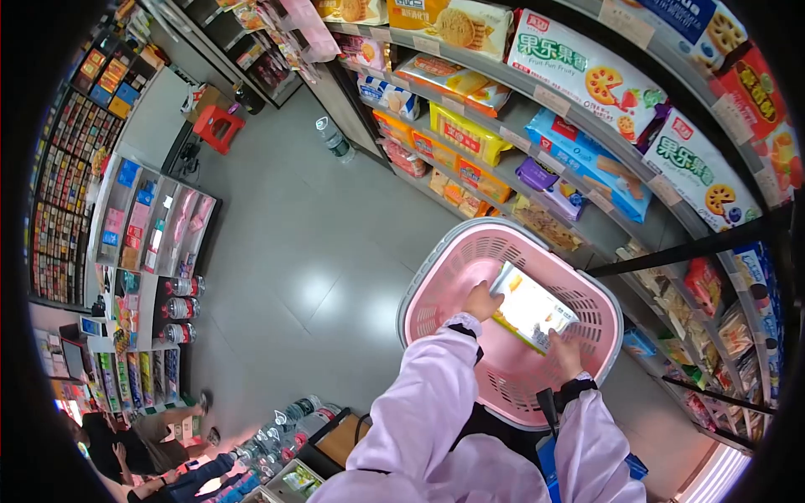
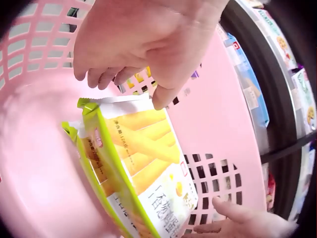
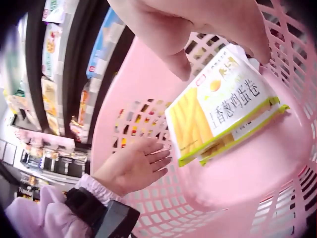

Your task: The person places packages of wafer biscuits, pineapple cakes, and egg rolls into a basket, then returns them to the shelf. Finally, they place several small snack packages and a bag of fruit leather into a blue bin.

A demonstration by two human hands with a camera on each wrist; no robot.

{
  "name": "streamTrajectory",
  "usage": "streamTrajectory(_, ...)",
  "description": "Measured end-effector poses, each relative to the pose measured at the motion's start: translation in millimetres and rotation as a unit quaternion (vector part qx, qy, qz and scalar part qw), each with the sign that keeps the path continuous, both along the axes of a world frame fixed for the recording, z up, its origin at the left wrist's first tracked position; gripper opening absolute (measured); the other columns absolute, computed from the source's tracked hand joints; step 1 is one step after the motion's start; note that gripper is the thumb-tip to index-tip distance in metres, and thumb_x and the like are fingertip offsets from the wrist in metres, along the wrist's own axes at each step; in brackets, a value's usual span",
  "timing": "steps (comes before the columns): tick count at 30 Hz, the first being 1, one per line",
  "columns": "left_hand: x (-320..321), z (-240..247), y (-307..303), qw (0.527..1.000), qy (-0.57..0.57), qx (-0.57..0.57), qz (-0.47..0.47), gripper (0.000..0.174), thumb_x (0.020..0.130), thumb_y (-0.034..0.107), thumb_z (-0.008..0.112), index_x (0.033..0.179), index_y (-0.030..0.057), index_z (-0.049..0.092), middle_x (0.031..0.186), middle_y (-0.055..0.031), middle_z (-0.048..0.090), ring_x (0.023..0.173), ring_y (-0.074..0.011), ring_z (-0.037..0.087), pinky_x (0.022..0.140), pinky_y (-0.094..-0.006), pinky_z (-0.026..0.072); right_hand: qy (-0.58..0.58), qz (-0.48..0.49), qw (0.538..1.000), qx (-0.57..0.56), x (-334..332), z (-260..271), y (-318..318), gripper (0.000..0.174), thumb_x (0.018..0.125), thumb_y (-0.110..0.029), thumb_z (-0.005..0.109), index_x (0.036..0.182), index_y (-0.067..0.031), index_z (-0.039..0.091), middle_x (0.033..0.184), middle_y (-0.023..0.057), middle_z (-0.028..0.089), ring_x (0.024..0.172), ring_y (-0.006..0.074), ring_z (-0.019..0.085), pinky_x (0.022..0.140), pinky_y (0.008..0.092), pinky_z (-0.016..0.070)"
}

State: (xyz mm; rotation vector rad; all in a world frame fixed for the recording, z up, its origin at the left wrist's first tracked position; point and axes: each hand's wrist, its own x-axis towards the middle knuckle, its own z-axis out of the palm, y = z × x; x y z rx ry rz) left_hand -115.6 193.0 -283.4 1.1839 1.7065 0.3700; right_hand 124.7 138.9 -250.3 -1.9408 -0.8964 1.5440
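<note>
Two packs of egg rolls (image 2: pixel 143 144), white and yellow with green edges, are stacked together inside the pink basket (image 1: pixel 423 285). My left hand (image 1: pixel 480 302) is at one end of them, its fingers loosely extended and its thumb tip right at the top pack's edge in the left wrist view. From the right wrist view, that same left hand (image 3: pixel 133 166) shows straight, spread fingers beside the packs. At the opposite end is my right hand (image 1: pixel 567 354), its thumb lifted off the top pack and its fingertips beside the pack's end.
Shelves of biscuits and snacks (image 1: pixel 579 67) run along the right, close to the basket. A water bottle (image 1: pixel 334 139) and a red stool (image 1: pixel 218 128) stand on the floor ahead. Several large bottles (image 1: pixel 285 423) and people (image 1: pixel 138 448) are at the lower left.
</note>
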Motion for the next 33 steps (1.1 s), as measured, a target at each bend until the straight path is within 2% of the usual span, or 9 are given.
streamTrajectory(1, 1, -5, 3, 1.000, -0.003, 0.002, -0.010, 0.071, 0.073, 0.041, 0.059, 0.116, -0.0124, 0.040, 0.105, -0.0281, 0.053, 0.097, -0.0355, 0.054, 0.084, -0.0363, 0.0420, 0.029, -0.040, 0.998, 0.044, 5, -32, -4, 0.037, 0.080, -0.018, 0.061, 0.106, 0.0075, 0.051, 0.094, 0.0107, 0.059, 0.080, 0.0162, 0.057, 0.069, 0.0289, 0.0445)
streamTrajectory(4, -1, -19, 10, 0.998, -0.048, -0.017, -0.041, 0.078, 0.071, 0.047, 0.062, 0.115, -0.0134, 0.040, 0.108, -0.0252, 0.053, 0.099, -0.0325, 0.054, 0.085, -0.0339, 0.0413, 0.097, -0.152, 0.983, -0.016, 2, -48, -5, 0.036, 0.082, -0.020, 0.060, 0.107, 0.0045, 0.051, 0.094, 0.0102, 0.060, 0.079, 0.0156, 0.058, 0.066, 0.0289, 0.0452)
streamTrajectory(9, 0, -72, 17, 0.974, -0.219, 0.014, -0.058, 0.073, 0.069, 0.041, 0.068, 0.113, -0.0101, 0.042, 0.107, -0.0214, 0.054, 0.098, -0.0272, 0.055, 0.085, -0.0329, 0.0412, 0.240, -0.164, 0.953, -0.083, -1, -49, 2, 0.040, 0.081, -0.020, 0.062, 0.112, 0.0012, 0.048, 0.099, 0.0080, 0.059, 0.084, 0.0171, 0.059, 0.067, 0.0281, 0.0473)
streamTrajectory(10, -1, -82, 16, 0.980, -0.191, 0.012, -0.047, 0.074, 0.068, 0.043, 0.068, 0.114, -0.0095, 0.042, 0.107, -0.0220, 0.054, 0.099, -0.0286, 0.054, 0.086, -0.0333, 0.0411, 0.237, -0.163, 0.954, -0.083, -3, -46, 4, 0.041, 0.081, -0.019, 0.062, 0.113, 0.0010, 0.048, 0.100, 0.0081, 0.059, 0.085, 0.0172, 0.059, 0.068, 0.0287, 0.0475)
streamTrajectory(12, 0, -75, 16, 0.990, -0.136, 0.004, -0.028, 0.078, 0.065, 0.046, 0.068, 0.115, -0.0081, 0.042, 0.106, -0.0230, 0.055, 0.100, -0.0313, 0.054, 0.087, -0.0343, 0.0409, 0.227, -0.162, 0.956, -0.085, -1, -47, 3, 0.041, 0.080, -0.018, 0.063, 0.113, 0.0005, 0.047, 0.102, 0.0084, 0.058, 0.086, 0.0176, 0.059, 0.071, 0.0301, 0.0480)
streamTrajectory(16, -1, -56, 19, 0.957, -0.289, -0.006, -0.006, 0.068, 0.069, 0.035, 0.070, 0.117, -0.0040, 0.043, 0.109, -0.0170, 0.055, 0.099, -0.0254, 0.054, 0.088, -0.0307, 0.0393, 0.240, -0.180, 0.951, -0.082, -1, -62, -1, 0.043, 0.080, -0.015, 0.062, 0.115, 0.0016, 0.045, 0.108, 0.0101, 0.057, 0.093, 0.0191, 0.057, 0.080, 0.0316, 0.0461)
streamTrajectory(25, -10, -37, 2, 0.915, -0.396, -0.069, 0.041, 0.051, 0.077, 0.029, 0.064, 0.115, -0.0022, 0.048, 0.110, -0.0118, 0.055, 0.100, -0.0190, 0.052, 0.087, -0.0295, 0.0392, 0.233, -0.149, 0.961, -0.027, -13, -37, -3, 0.041, 0.081, -0.012, 0.060, 0.117, 0.0017, 0.044, 0.109, 0.0101, 0.056, 0.095, 0.0184, 0.057, 0.082, 0.0305, 0.0448)
streamTrajectory(28, -20, -10, -10, 0.916, -0.394, -0.057, 0.053, 0.051, 0.078, 0.028, 0.063, 0.115, -0.0022, 0.048, 0.109, -0.0108, 0.055, 0.100, -0.0179, 0.052, 0.087, -0.0294, 0.0392, 0.236, -0.113, 0.965, -0.006, -25, 4, -5, 0.040, 0.082, -0.011, 0.059, 0.117, 0.0018, 0.044, 0.109, 0.0101, 0.056, 0.095, 0.0183, 0.056, 0.083, 0.0305, 0.0446)
streamTrajectory(33, -40, 87, -37, 0.924, -0.368, -0.032, 0.101, 0.052, 0.080, 0.025, 0.062, 0.119, -0.0024, 0.043, 0.110, -0.0109, 0.054, 0.101, -0.0171, 0.051, 0.088, -0.0286, 0.0385, 0.240, -0.103, 0.965, -0.014, -40, 82, -19, 0.047, 0.078, -0.008, 0.062, 0.117, 0.0032, 0.040, 0.108, 0.0116, 0.054, 0.097, 0.0185, 0.055, 0.083, 0.0298, 0.0438)
